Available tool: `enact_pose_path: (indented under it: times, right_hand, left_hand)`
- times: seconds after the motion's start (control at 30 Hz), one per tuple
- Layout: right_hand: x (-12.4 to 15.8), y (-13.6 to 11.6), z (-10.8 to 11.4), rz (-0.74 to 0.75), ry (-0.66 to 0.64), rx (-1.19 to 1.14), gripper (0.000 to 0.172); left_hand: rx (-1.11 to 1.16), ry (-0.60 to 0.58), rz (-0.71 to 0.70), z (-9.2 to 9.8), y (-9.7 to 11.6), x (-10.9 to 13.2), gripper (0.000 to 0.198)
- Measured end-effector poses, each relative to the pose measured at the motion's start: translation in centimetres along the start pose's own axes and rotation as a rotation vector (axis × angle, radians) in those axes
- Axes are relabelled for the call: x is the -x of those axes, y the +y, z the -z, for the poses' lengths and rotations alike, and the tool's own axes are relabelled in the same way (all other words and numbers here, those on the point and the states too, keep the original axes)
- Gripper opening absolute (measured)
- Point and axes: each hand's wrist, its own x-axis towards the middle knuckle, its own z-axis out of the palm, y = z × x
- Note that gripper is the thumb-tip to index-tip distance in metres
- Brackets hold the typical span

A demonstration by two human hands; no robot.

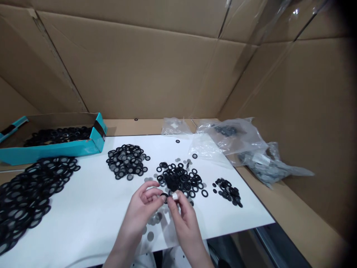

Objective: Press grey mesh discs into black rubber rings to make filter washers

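I read my left hand pinching a black rubber washer at its fingertips, toward 2 o'clock; my right hand lies just beside, at 3 o'clock, its grip unclear.

- Garment: white fabric with small black dots, visible at lower frame edge.
- Left hand: bare.
- Right hand: bare, with apparent white wrap on one finger.

Large sheets of brown corrugated cardboard line the space behind and to the right of the table, with clear plastic film hanging over the upper right. A white board covers the tan tabletop, and a metal rail shows below its near corner.
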Motion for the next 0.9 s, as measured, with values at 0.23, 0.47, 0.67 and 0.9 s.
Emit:
enact_pose_path:
  times: [0.23, 0.47, 0.67, 0.9]
  right_hand:
    - [-1.0, -0.8, 1.4, 0.145, -0.087, 0.162, 0.022]
    - [-0.6, -1.4, 1.9, 0.340, -0.074, 0.519, 0.010]
    - [0.0, -1.6, 1.7, 0.335, -0.070, 0.510, 0.012]
    - [-0.3, -1.6, 2.5, 0.274, -0.202, 0.405, 0.017]
  left_hand:
    - [-0.134, -0.159, -0.089, 0.5, 0.3, 0.5, 0.018]
    - [-0.321, -0.169, -0.104, 0.2, 0.2, 0.8, 0.019]
    - [-0.292, -0.141, -0.092, 0.7, 0.0, 1.1, 0.024]
    - [-0.101, -0.182, 0.011, 0.7, 0.0, 1.2, 0.030]
